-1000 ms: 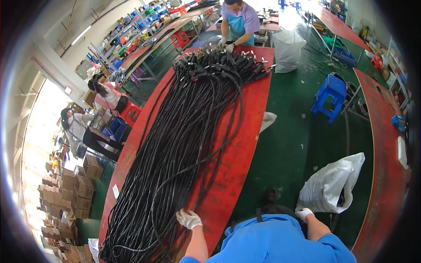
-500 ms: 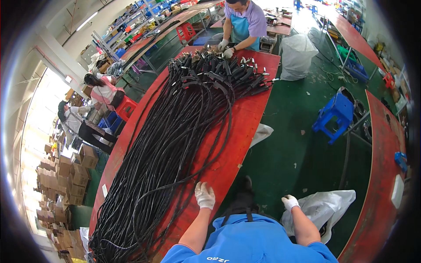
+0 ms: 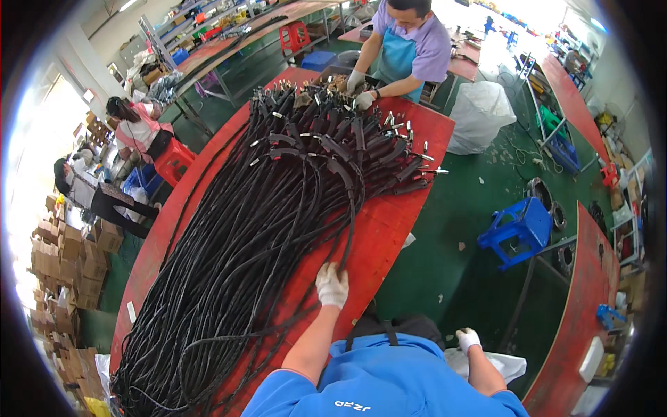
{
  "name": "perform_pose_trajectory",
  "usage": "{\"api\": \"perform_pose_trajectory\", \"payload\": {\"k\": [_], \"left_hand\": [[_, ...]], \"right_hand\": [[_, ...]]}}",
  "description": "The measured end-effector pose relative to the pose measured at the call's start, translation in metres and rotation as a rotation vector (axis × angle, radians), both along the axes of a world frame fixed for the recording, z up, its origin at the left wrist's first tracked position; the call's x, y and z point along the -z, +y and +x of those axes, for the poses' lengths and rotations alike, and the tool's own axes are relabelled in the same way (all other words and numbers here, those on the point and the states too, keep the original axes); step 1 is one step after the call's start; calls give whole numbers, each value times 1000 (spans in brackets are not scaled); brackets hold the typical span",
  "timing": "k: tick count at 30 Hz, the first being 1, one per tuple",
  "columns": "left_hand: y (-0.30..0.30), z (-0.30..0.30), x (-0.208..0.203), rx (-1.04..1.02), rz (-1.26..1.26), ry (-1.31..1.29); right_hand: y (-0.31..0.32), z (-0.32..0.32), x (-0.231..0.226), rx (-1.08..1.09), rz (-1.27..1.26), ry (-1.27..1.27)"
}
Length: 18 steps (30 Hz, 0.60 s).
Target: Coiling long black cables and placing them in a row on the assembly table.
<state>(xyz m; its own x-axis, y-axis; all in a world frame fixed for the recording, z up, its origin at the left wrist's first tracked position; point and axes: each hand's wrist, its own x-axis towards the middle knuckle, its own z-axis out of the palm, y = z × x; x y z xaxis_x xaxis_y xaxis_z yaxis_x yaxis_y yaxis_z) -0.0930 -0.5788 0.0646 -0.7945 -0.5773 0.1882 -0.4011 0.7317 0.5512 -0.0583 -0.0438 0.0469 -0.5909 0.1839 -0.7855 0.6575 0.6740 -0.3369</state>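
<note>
Left hand has moved forward along the black cables, right hand well apart; both grips unclear.

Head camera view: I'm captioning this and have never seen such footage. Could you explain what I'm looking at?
There is no robot here. A person wears a wide, curved-looking lens on their head, looking down past their own blue shirt. The white-gloved left hand and right hand are theirs. On the red table lies a long heap of black cables, with metal-tipped plugs bunched at the far end. The left hand is beside the cables; whether it grips one isn't clear. The right hand is near a white bag, with nothing visibly held. Across the table, a co-worker has both gloved hands at the plugs.
</note>
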Motion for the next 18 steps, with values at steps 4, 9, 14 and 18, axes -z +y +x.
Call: {"api": "perform_pose_trajectory", "payload": {"k": [4,9,14,18], "left_hand": [[-3,-65,-4,24,188,-214],[-3,-115,0,-15,229,-339],[0,-128,18,-89,190,-502],[3,-113,38,-212,275,-301]], "right_hand": [[-13,-67,-10,114,-27,-20],[-78,-152,-20,-194,-69,10],[-149,-263,-32,-674,-78,140],[-219,-354,-56,-924,-145,218]]}}
